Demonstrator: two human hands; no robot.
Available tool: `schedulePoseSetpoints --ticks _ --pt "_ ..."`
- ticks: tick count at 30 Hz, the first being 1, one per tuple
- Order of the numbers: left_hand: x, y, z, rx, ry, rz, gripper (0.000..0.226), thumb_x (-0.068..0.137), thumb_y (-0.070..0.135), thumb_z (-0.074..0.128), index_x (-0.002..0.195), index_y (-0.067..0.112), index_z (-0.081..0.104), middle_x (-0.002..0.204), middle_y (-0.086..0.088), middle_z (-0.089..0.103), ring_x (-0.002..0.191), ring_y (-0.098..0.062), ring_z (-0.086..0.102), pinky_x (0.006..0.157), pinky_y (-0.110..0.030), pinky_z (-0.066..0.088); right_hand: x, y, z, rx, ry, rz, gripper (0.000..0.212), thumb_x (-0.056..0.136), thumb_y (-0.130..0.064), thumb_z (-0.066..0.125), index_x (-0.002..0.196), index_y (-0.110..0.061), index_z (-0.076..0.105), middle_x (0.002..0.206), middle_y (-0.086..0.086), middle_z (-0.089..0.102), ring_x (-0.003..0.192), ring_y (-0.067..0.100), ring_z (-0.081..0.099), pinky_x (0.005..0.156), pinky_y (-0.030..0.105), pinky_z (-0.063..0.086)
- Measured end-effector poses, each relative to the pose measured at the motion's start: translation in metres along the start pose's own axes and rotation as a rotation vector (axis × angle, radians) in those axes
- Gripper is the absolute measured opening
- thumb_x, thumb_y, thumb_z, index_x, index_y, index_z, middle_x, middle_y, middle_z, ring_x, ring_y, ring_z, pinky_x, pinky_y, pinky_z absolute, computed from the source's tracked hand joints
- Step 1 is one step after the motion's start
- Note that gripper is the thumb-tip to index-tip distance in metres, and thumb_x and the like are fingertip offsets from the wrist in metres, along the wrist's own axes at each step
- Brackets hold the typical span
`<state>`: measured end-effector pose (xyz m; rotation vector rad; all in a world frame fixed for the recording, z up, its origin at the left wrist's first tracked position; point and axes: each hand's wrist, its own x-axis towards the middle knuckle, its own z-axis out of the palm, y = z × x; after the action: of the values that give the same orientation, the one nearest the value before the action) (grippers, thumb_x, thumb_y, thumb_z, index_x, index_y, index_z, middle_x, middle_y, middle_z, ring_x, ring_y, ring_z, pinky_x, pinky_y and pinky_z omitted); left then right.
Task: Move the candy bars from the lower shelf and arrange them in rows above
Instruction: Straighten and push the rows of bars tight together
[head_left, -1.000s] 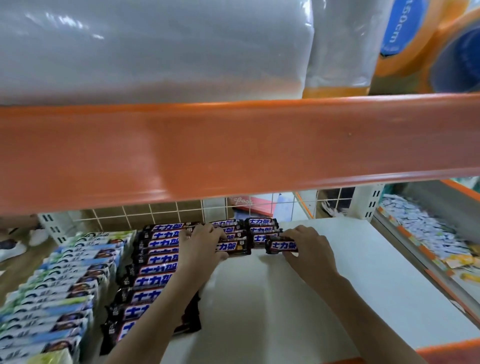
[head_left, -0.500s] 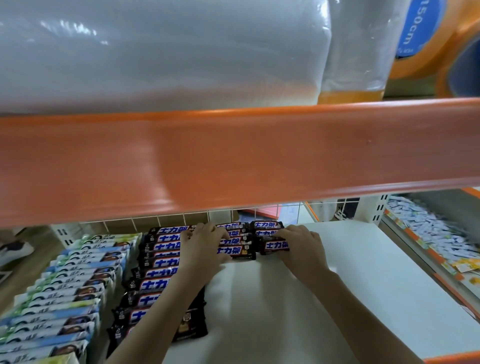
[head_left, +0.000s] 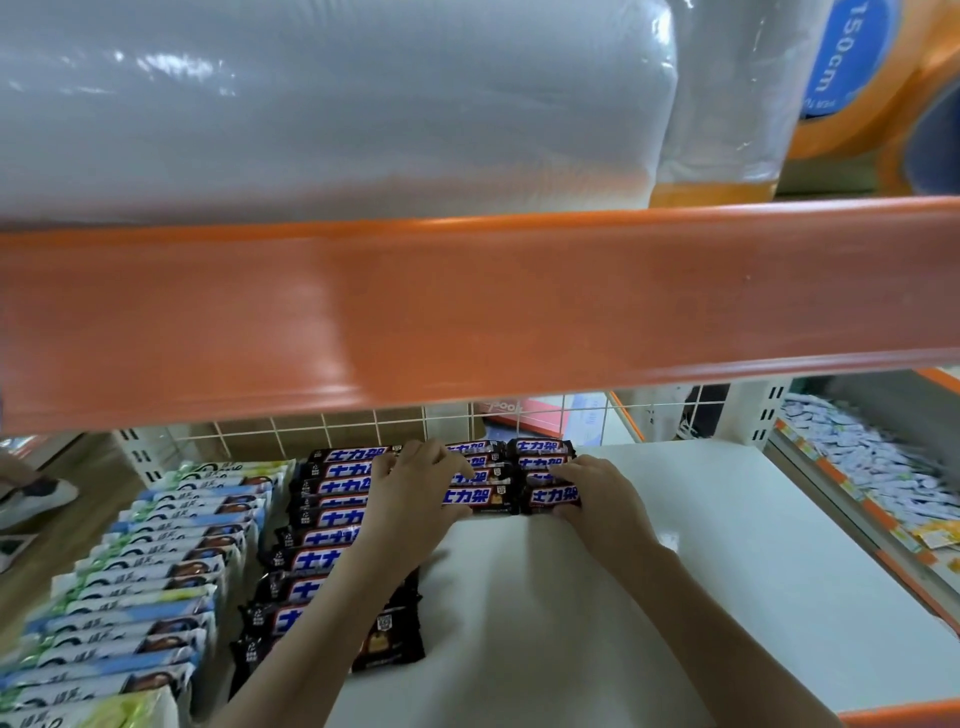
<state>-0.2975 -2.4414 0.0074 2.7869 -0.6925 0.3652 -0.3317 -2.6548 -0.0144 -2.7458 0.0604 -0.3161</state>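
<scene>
Dark brown candy bars with blue and white lettering lie in rows on the white shelf (head_left: 727, 545). A long column (head_left: 317, 561) runs along the left, and two short columns sit at the back. My left hand (head_left: 415, 499) lies across the middle column (head_left: 475, 496), fingers spread over the bars and thumb at the front bar's edge. My right hand (head_left: 597, 501) pinches the right end of the front bar (head_left: 550, 496) in the right column. One bar (head_left: 387, 644) lies under my left forearm.
White, blue and green wrapped bars (head_left: 140, 587) fill the shelf's left side. An orange shelf rail (head_left: 467, 306) crosses overhead, with plastic-wrapped goods (head_left: 311, 104) above it. A white wire grid (head_left: 363, 431) backs the shelf. Small white packets (head_left: 872, 462) lie in a bin to the right.
My right hand has pushed its bar left and back into line with the right column. The left hand has stayed on the middle column. The camera has shifted slightly.
</scene>
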Motion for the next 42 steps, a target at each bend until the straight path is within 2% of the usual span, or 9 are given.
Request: schedulePoseSetpoints --ticks 3,6,11,15,19,22,25,32,42 --pt "-0.005 0.000 0.000 0.004 0.008 0.000 0.038 0.084 0.049 0.059 0.119 0.038 0.050 0.122 0.017 0.046 0.121 -0.007 0.036 0.102 -0.031 0.019 -0.003 0.001 -0.002 -0.065 0.053 -0.032 0.045 0.080 -0.026 0.071 0.123 -0.024 0.059 0.120 -0.005 0.060 0.117 0.018 0.050 0.095 0.033 0.035" --pt "-0.008 -0.001 -0.003 0.024 -0.004 -0.003 0.038 0.087 0.048 0.055 0.122 0.037 0.048 0.125 0.016 0.045 0.123 -0.007 0.035 0.103 -0.033 0.019 -0.009 -0.001 -0.005 -0.085 0.101 -0.041 0.048 0.081 -0.031 0.070 0.126 -0.026 0.056 0.126 -0.006 0.058 0.127 0.016 0.044 0.110 0.036 0.022" --pt "-0.016 0.003 -0.011 0.021 -0.032 -0.039 0.039 0.088 0.046 0.054 0.125 0.035 0.045 0.126 0.013 0.044 0.126 -0.010 0.032 0.106 -0.038 0.022 -0.023 -0.008 -0.019 -0.091 0.112 -0.078 0.045 0.087 -0.031 0.064 0.130 -0.026 0.051 0.127 -0.007 0.055 0.131 0.015 0.040 0.113 0.035 0.020" --pt "-0.029 0.009 -0.018 0.013 -0.016 -0.025 0.039 0.089 0.043 0.054 0.126 0.034 0.046 0.127 0.012 0.045 0.126 -0.010 0.033 0.102 -0.037 0.025 -0.041 -0.013 -0.025 -0.063 0.078 -0.115 0.048 0.092 -0.030 0.058 0.138 -0.027 0.044 0.140 -0.009 0.047 0.138 0.012 0.031 0.115 0.034 0.015" --pt "-0.048 0.017 -0.028 0.028 -0.004 -0.023 0.040 0.089 0.042 0.055 0.127 0.033 0.046 0.128 0.011 0.046 0.127 -0.012 0.033 0.102 -0.039 0.026 -0.063 -0.018 -0.030 0.015 0.104 -0.157 0.045 0.091 -0.028 0.057 0.135 -0.026 0.048 0.135 -0.008 0.050 0.129 0.014 0.043 0.110 0.031 0.026" --pt "-0.066 0.026 -0.035 0.002 0.024 -0.021 0.040 0.088 0.042 0.057 0.126 0.032 0.048 0.127 0.010 0.047 0.125 -0.012 0.035 0.103 -0.040 0.027 -0.082 -0.025 -0.038 0.023 0.126 -0.182 0.044 0.092 -0.026 0.055 0.135 -0.026 0.048 0.137 -0.009 0.050 0.129 0.014 0.044 0.113 0.028 0.020" --pt "-0.085 0.037 -0.044 0.000 0.048 -0.028 0.037 0.089 0.041 0.056 0.124 0.032 0.048 0.127 0.011 0.047 0.125 -0.012 0.035 0.103 -0.039 0.026 -0.102 -0.030 -0.046 0.002 0.126 -0.183 0.044 0.093 -0.028 0.054 0.136 -0.025 0.047 0.137 -0.009 0.050 0.127 0.013 0.045 0.112 0.029 0.021" --pt "-0.136 0.056 -0.061 -0.009 0.094 -0.051 0.036 0.087 0.039 0.059 0.122 0.031 0.051 0.129 0.009 0.048 0.128 -0.014 0.034 0.101 -0.038 0.024 -0.151 -0.042 -0.066 -0.014 0.115 -0.215 0.040 0.091 -0.026 0.057 0.131 -0.024 0.053 0.131 -0.005 0.056 0.116 0.020 0.055 0.096 0.030 0.042" --pt "-0.229 0.082 -0.070 -0.038 0.094 -0.061 0.037 0.084 0.042 0.061 0.119 0.032 0.053 0.120 0.010 0.051 0.120 -0.015 0.040 0.094 -0.038 0.027 -0.245 -0.057 -0.072 0.000 0.084 -0.196 0.043 0.087 -0.017 0.057 0.129 -0.026 0.053 0.131 -0.006 0.052 0.115 0.022 0.052 0.086 0.033 0.043"
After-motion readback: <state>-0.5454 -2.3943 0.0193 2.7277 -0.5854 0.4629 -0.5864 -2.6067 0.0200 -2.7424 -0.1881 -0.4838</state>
